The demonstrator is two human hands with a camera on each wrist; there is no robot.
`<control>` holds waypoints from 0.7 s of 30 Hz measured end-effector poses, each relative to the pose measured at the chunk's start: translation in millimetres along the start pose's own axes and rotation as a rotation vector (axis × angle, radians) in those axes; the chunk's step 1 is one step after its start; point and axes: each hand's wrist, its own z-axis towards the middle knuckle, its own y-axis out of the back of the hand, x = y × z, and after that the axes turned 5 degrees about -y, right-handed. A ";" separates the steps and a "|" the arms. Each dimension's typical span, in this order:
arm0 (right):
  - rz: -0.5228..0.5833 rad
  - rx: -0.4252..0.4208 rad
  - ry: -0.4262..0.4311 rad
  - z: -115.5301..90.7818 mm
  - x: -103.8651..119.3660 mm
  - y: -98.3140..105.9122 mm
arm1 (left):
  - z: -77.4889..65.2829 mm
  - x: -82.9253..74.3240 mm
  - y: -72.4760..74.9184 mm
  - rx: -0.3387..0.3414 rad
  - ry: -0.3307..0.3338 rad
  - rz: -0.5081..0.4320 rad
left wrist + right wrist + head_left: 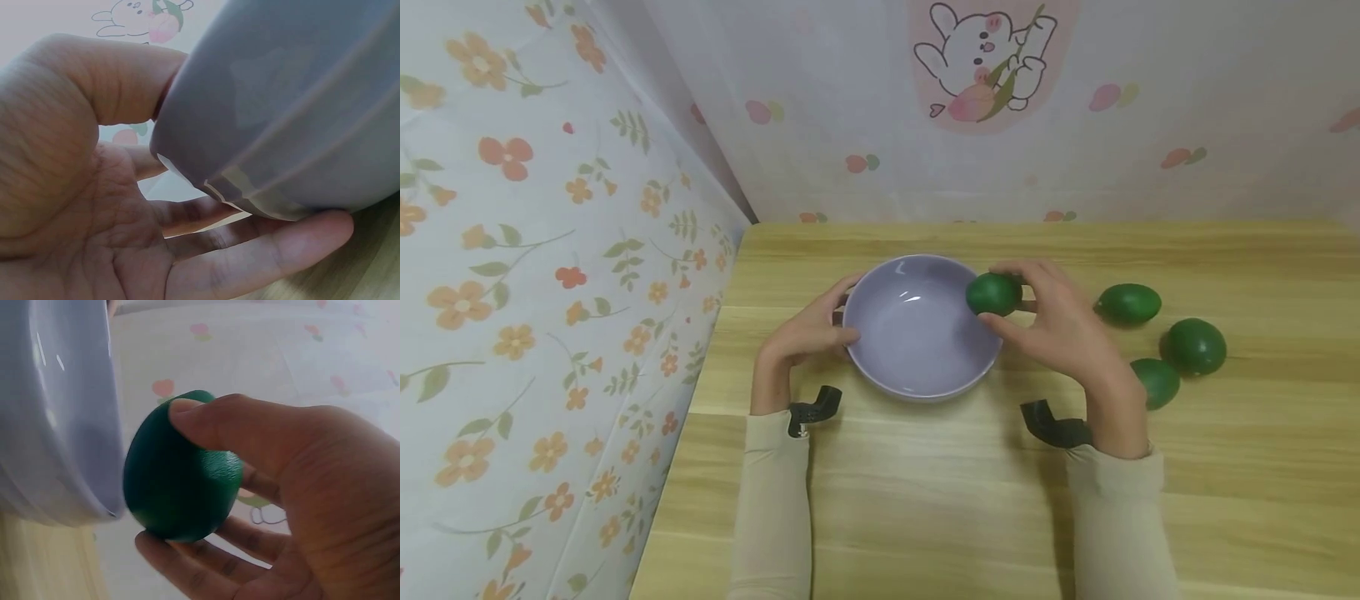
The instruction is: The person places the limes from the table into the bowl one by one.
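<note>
A lavender bowl (917, 333) stands upright on the wooden table, and nothing lies inside it. My left hand (808, 329) holds its left side. In the left wrist view the thumb lies at the bowl's rim, while the fingers (262, 259) reach along the outer wall and underside. Over the bowl's right rim, my right hand (1060, 321) pinches a glossy green lime (992, 295) between thumb and fingers. The right wrist view has this lime (181, 481) close beside the bowl wall (62, 412), with the thumb across its upper part.
Right of my right hand, three more limes lie on the table: one at the back (1129, 304), one farther right (1197, 347), and one nearer (1156, 382), partly hidden by the wrist. Patterned cloth (850, 108) hangs behind the table and along its left side.
</note>
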 end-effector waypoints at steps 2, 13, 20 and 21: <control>0.031 0.014 -0.008 3.1 0.0 -3.5 | -0.7 -0.7 1.1 0.002 -0.003 -0.001; 0.112 -0.025 -0.018 8.8 -1.8 -10.3 | 2.0 -0.5 -0.2 0.002 -0.001 -0.008; 0.164 -0.035 0.007 11.8 0.9 -18.3 | 0.3 -1.4 0.3 0.011 0.003 -0.013; 0.170 -0.035 0.013 12.9 1.3 -19.8 | -0.1 -1.5 0.5 0.010 0.003 -0.013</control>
